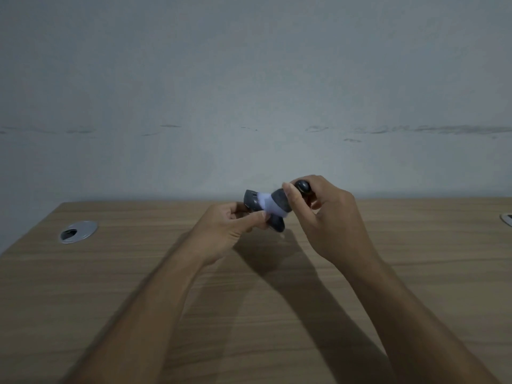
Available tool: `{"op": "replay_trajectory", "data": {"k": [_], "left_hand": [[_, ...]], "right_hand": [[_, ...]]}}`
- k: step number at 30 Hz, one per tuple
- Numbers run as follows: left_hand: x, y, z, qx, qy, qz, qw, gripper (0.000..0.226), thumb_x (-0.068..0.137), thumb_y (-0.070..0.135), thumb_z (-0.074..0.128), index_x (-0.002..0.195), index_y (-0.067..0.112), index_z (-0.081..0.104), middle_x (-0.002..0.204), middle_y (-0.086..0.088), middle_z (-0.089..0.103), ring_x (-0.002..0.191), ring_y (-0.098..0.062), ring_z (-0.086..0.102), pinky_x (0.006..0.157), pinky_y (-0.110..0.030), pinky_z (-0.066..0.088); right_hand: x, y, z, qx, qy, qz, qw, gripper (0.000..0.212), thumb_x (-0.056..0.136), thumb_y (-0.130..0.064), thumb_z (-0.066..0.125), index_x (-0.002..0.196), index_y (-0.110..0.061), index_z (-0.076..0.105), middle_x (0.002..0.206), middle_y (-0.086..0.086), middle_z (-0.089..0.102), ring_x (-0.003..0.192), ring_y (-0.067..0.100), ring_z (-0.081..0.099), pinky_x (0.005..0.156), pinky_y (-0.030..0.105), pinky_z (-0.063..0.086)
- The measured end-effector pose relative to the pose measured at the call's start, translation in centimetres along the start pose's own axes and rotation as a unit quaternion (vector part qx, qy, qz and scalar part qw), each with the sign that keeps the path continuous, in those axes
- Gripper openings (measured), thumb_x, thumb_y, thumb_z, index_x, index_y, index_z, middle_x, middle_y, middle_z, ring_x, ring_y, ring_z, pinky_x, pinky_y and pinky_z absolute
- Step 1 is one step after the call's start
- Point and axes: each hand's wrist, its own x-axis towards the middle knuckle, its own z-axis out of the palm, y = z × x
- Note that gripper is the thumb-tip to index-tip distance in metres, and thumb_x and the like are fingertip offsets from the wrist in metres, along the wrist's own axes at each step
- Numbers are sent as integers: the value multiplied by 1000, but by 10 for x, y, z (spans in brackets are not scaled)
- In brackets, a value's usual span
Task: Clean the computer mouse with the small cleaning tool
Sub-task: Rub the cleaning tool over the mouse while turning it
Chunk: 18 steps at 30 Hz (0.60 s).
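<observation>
My left hand [234, 227] holds a dark grey computer mouse [252, 200] lifted above the wooden desk, gripped from below with thumb and fingers. My right hand [322, 217] is closed around a small dark cleaning tool [282, 202] whose rounded end [302, 186] sticks out above my fingers. The tool's pale bristle head [267, 207] presses against the mouse's upper side. The bristles look blurred. Most of the mouse's underside is hidden behind my left fingers.
The wooden desk [138, 286] runs up to a grey wall. A round metal cable grommet [78, 231] sits at the back left, and the edge of another grommet [507, 218] shows at the far right.
</observation>
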Motion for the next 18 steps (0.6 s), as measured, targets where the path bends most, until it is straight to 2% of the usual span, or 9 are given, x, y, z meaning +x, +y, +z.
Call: {"op": "replay_trajectory", "data": {"k": [3, 6, 7, 9, 10, 12, 14, 15, 18], "left_hand": [[-2, 3, 4, 8, -4, 10, 1000, 12, 95, 23, 82, 104, 16, 83, 76, 13, 81, 58, 10, 63, 63, -12, 46], [-2, 6, -4, 1, 25, 17, 1000, 27, 94, 23, 83, 120, 14, 80, 99, 2, 86, 71, 7, 71, 68, -13, 52], [-2, 6, -7, -10, 33, 18, 999, 32, 93, 20, 84, 124, 15, 77, 106, -1, 86, 81, 1, 77, 72, -15, 57], [-2, 4, -9, 7, 22, 28, 999, 38, 90, 16, 88, 125, 19, 74, 110, -3, 85, 96, -15, 82, 86, -32, 65], [-4, 4, -8, 31, 3, 38, 999, 40, 89, 15, 89, 125, 23, 72, 108, -2, 85, 92, -17, 81, 83, -37, 65], [-7, 4, -2, 83, -32, 66, 994, 42, 89, 16, 88, 123, 33, 69, 104, -1, 82, 70, -14, 70, 64, -36, 57], [-7, 3, 2, 131, -30, 99, 986, 48, 89, 15, 87, 123, 41, 67, 108, 1, 81, 62, -11, 60, 61, -31, 51], [-7, 3, 2, 149, -21, 115, 982, 51, 88, 14, 87, 125, 43, 67, 110, 4, 80, 64, -10, 61, 63, -29, 51], [-6, 4, -4, 166, 0, 146, 975, 61, 85, 10, 90, 130, 44, 67, 118, 9, 78, 85, -10, 72, 71, -30, 57]], "right_hand": [[4, -5, -3, 24, 10, 2, 1000, 24, 108, -38, 63, 104, -18, 76, 93, -9, 73, 80, 9, 66, 69, 17, 49], [1, 7, -4, 4, -1, 22, 1000, 26, 106, -36, 63, 93, -15, 72, 82, -5, 70, 77, 12, 64, 63, 14, 43], [-2, 12, -2, -8, -4, 36, 999, 27, 106, -36, 63, 90, -14, 70, 79, -4, 68, 77, 11, 63, 61, 12, 41], [-6, 19, 3, -24, 0, 61, 998, 29, 106, -38, 62, 88, -16, 67, 77, -5, 65, 70, 8, 61, 60, 10, 39], [-7, 19, 6, -23, 14, 72, 997, 28, 107, -40, 62, 89, -18, 66, 77, -6, 65, 67, 4, 59, 61, 10, 39], [-6, 13, 8, -1, 46, 83, 996, 26, 108, -42, 62, 95, -21, 68, 79, -8, 66, 69, 0, 59, 62, 9, 40], [-5, 3, 8, 35, 52, 67, 996, 26, 108, -43, 61, 99, -21, 72, 82, -8, 70, 71, 2, 63, 63, 10, 41], [-4, -1, 7, 45, 43, 51, 997, 26, 108, -42, 62, 100, -20, 73, 82, -8, 71, 71, 5, 64, 62, 12, 42], [-4, 3, 6, 20, 37, 27, 999, 26, 107, -35, 64, 92, -15, 71, 75, -5, 69, 67, 6, 62, 60, 11, 41]]}}
